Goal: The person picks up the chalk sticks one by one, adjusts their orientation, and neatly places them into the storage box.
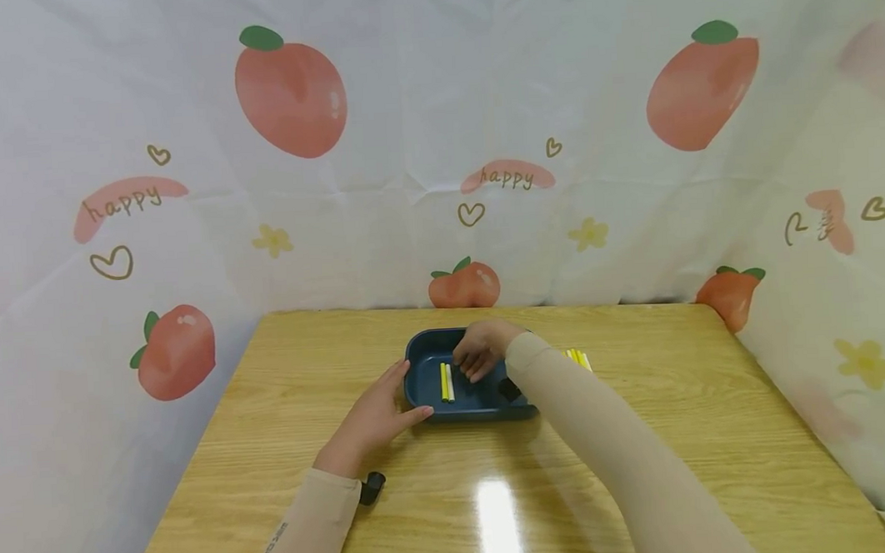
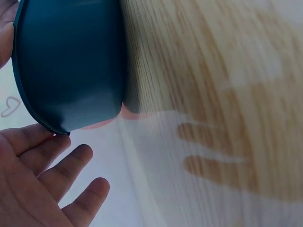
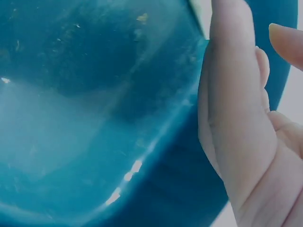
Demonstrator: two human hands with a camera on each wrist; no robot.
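Note:
A dark blue rectangular tray stands on the table. My left hand rests against its left end, with the thumb at the front corner and the fingers spread along the side. In the left wrist view, the fingertips touch the rim. Inside the tray, a yellow chalk-like stick and a white one lie side by side. My right hand reaches into the tray just right of them, fingers loosely bent downward. In the right wrist view, its thumb stands apart from the fingers; the fingertips are out of frame.
Several more yellow and white sticks lie to the right of the tray, partly hidden by the right sleeve. The wooden table ends at a fruit-printed cloth behind and at the sides.

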